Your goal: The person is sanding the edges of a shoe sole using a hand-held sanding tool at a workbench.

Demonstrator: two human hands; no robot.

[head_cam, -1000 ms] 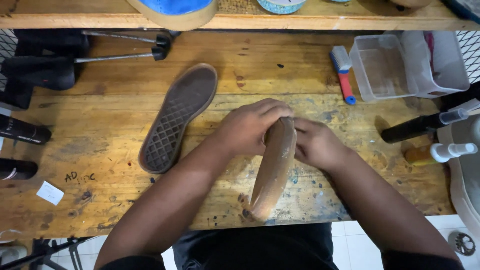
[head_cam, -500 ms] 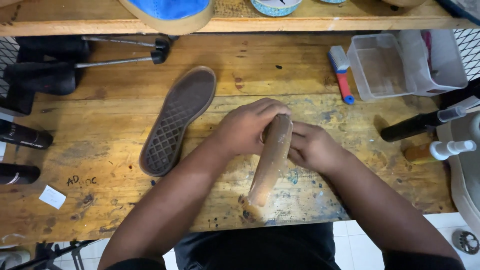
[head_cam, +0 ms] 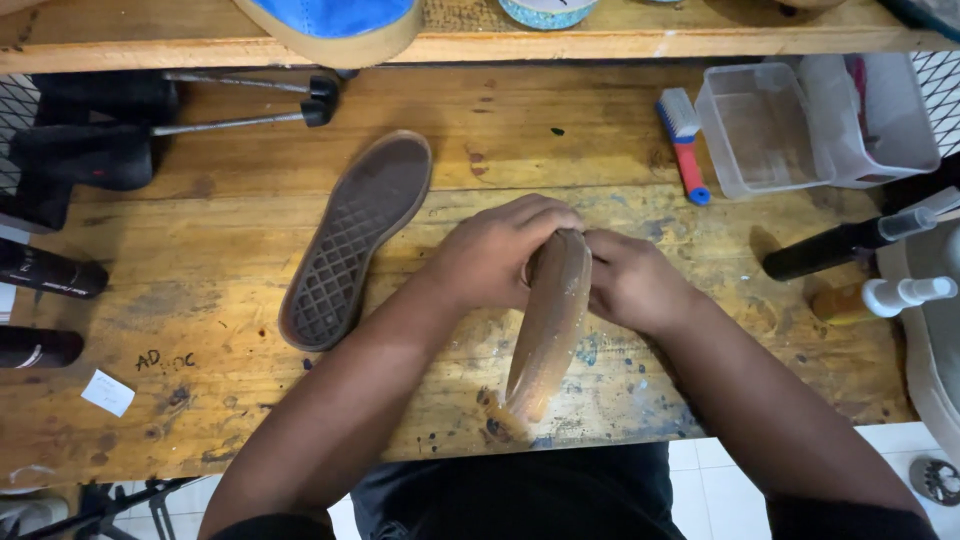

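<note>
A tan rubber shoe sole [head_cam: 545, 335] stands on edge on the wooden workbench [head_cam: 200, 300], its near tip resting on the wood close to me. My left hand [head_cam: 495, 250] wraps over its far end from the left. My right hand [head_cam: 630, 280] grips the same end from the right. Both hands pinch the sole between them. A second sole [head_cam: 355, 240], dark brown with a diamond tread facing up, lies flat to the left of my left hand.
A blue-and-red brush [head_cam: 685, 145] and clear plastic containers [head_cam: 760, 130] sit at the back right. Dark bottles [head_cam: 840, 245] lie at the right edge, black shoe-stretcher tools [head_cam: 120, 150] at the left. A shelf [head_cam: 600, 42] above carries a blue shoe [head_cam: 335, 25]. A white paper scrap [head_cam: 107, 392] lies front left.
The tan sole has turned further onto its edge and looks narrower. My hands stay clamped on its far end, shifted only slightly.
</note>
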